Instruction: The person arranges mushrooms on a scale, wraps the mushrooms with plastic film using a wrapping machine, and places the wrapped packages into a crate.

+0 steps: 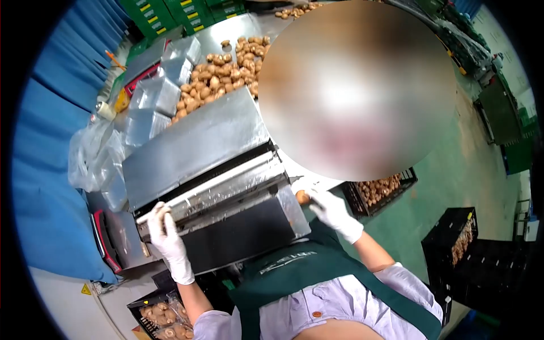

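A metal machine (195,147) with a silver top plate and a dark front panel stands in front of me. My left hand (164,238), in a white glove, is at the left end of its pale roller bar (215,190), fingers bent; what they hold, if anything, is too small to tell. My right hand (331,212), also gloved in white, is beyond the machine's right end, with its fingers on a brown mushroom (302,196). Many brown mushrooms (215,82) lie on the metal table behind the machine.
Clear plastic trays (156,96) and plastic bags (96,156) are at the left. Black crates of mushrooms stand at the lower left (150,309), right of the machine (368,209) and farther right (447,226). A large blurred area hides the upper middle.
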A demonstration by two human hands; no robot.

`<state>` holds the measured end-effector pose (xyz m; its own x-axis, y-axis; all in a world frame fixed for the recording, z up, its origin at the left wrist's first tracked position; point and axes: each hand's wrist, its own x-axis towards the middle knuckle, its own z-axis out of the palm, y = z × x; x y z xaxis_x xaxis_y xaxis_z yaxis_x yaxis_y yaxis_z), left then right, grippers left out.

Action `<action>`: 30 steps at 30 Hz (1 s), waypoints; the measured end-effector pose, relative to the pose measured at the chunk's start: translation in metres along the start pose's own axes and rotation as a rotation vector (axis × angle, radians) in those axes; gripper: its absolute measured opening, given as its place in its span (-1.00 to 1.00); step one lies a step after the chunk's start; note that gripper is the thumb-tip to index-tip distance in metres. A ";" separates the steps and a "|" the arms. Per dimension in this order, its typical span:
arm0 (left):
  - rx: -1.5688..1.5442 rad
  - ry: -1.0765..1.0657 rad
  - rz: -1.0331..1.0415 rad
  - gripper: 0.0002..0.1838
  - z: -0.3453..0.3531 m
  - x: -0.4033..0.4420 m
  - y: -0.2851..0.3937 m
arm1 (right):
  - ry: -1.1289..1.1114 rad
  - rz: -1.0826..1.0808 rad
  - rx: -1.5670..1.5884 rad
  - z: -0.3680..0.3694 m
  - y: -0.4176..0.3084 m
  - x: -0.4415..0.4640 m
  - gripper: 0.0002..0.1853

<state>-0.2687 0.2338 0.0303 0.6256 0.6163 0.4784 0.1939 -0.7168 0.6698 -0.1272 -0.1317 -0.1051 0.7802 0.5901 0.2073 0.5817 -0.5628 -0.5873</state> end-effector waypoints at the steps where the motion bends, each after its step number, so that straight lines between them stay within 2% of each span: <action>1: -0.010 -0.011 0.003 -0.87 0.012 0.001 0.012 | -0.059 -0.036 -0.033 0.008 0.006 0.007 -0.50; 4: -0.011 -0.034 -0.012 -0.86 0.038 0.000 0.052 | -0.135 -0.225 -0.161 0.022 0.016 0.034 -0.51; 5: 0.021 -0.022 0.016 -0.87 0.044 -0.003 0.062 | -0.072 -0.304 -0.031 0.019 0.021 0.040 -0.55; 6: 0.056 -0.011 0.045 -0.87 0.050 -0.006 0.071 | -0.198 -0.267 -0.024 0.017 0.027 0.038 -0.57; 8: 0.017 0.007 -0.024 -0.89 0.063 -0.013 0.093 | -0.516 -0.008 0.165 -0.006 0.029 0.039 -0.58; 10: 0.032 -0.011 -0.062 -0.90 0.076 -0.019 0.106 | -0.705 0.131 0.228 -0.054 0.024 0.054 -0.58; 12: 0.042 -0.021 -0.103 -0.90 0.093 -0.019 0.125 | -0.880 0.130 0.376 -0.066 0.057 0.063 -0.52; 14: 0.014 -0.037 -0.135 -0.89 0.113 -0.019 0.143 | -0.862 0.083 0.494 -0.106 0.072 0.085 -0.47; 15: 0.014 -0.062 -0.134 -0.89 0.125 -0.016 0.153 | -0.960 0.146 0.452 -0.120 0.082 0.102 -0.45; 16: 0.015 -0.091 -0.135 -0.89 0.137 -0.016 0.163 | -1.041 0.120 0.401 -0.130 0.094 0.124 -0.47; 18: -0.042 -0.127 -0.138 -0.89 0.164 -0.014 0.188 | -1.091 0.353 0.567 -0.160 0.101 0.167 -0.50; 20: -0.096 -0.162 -0.130 -0.89 0.195 -0.016 0.204 | -0.744 0.000 0.310 -0.183 0.092 0.209 -0.46; 21: -0.068 -0.162 -0.080 -0.88 0.210 -0.018 0.206 | -0.660 -0.031 0.270 -0.192 0.080 0.227 -0.43; 22: -0.129 -0.185 -0.158 -0.87 0.222 -0.019 0.213 | -0.577 -0.067 0.232 -0.199 0.073 0.243 -0.39; 23: -0.122 -0.186 -0.139 -0.85 0.237 -0.020 0.210 | -0.585 -0.082 0.230 -0.205 0.076 0.255 -0.39; 25: -0.098 -0.181 -0.132 -0.81 0.262 -0.018 0.205 | -0.442 -0.125 0.373 -0.212 0.079 0.277 -0.35; 26: -0.085 -0.179 -0.148 -0.79 0.270 -0.017 0.206 | -0.263 -0.212 0.418 -0.218 0.090 0.281 -0.41; 27: -0.076 -0.173 -0.147 -0.76 0.278 -0.017 0.203 | -0.195 -0.193 0.458 -0.229 0.104 0.284 -0.50; 28: -0.075 -0.160 -0.153 -0.76 0.284 -0.015 0.200 | -0.202 -0.072 0.493 -0.245 0.118 0.285 -0.62; 29: -0.101 -0.160 -0.196 -0.76 0.290 -0.013 0.197 | -0.137 -0.125 0.373 -0.263 0.137 0.285 -0.67; 30: -0.128 -0.162 -0.239 -0.76 0.297 -0.011 0.193 | -0.081 -0.077 0.322 -0.277 0.155 0.279 -0.68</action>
<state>-0.0138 -0.0082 -0.0149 0.6878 0.6950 0.2094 0.2597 -0.5050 0.8231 0.2443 -0.2143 0.0781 0.7088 0.6748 0.2057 0.5256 -0.3107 -0.7919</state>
